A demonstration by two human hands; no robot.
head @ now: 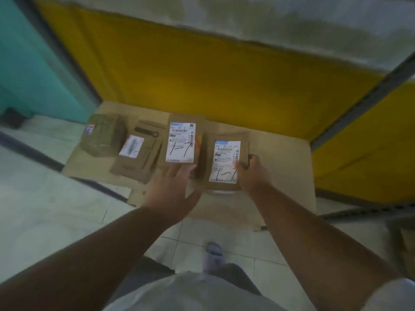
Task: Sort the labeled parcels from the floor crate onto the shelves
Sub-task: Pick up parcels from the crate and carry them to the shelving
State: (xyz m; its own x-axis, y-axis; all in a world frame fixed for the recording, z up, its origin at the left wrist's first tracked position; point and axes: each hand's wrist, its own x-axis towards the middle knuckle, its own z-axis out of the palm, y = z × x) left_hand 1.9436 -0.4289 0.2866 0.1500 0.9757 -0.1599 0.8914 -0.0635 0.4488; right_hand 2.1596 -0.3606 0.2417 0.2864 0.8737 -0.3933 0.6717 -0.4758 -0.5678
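Several brown parcels lie in a row on a flat cardboard sheet [280, 167]. My right hand [251, 173] grips the right edge of the rightmost parcel [224, 162], which bears a white label marked "1-7". My left hand [173, 189] is spread open, fingertips at the near edge of the neighbouring parcel [182, 142], also labelled "1-7". Further left lie a flat brown envelope parcel [137, 153] with a small white label and a taped box [103, 135].
A yellow panel [202, 75] backs the cardboard, with a grey metal shelf post [363, 102] at the right. Teal wall [27, 63] at the left. Tiled floor [45, 209] lies around, my foot [213, 254] below.
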